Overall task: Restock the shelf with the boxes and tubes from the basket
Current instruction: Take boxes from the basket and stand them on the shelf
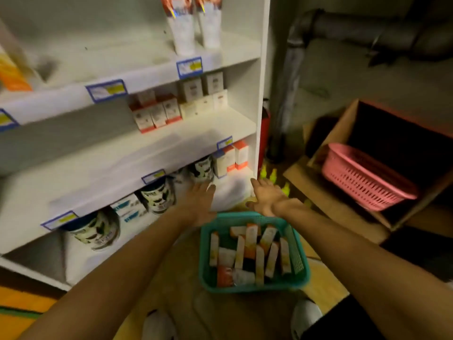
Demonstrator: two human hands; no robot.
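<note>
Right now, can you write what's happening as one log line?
step: restocking | left hand: open, empty | right hand: open, empty | green basket: boxes inside

**Room on the bottom shelf**

A bare stretch of the bottom shelf (230, 190) lies open at its right end — tins (201, 168) crowd the left, boxes (230, 159) stand behind, and the white side panel (260, 94) walls the right.

teal basket (253, 287) and pink basket (362, 179) are perforated plastic. shelf (103, 153) is smooth matt white board. open carton (343, 128) is plain brown cardboard. tins (98, 229) look glossy.
</note>
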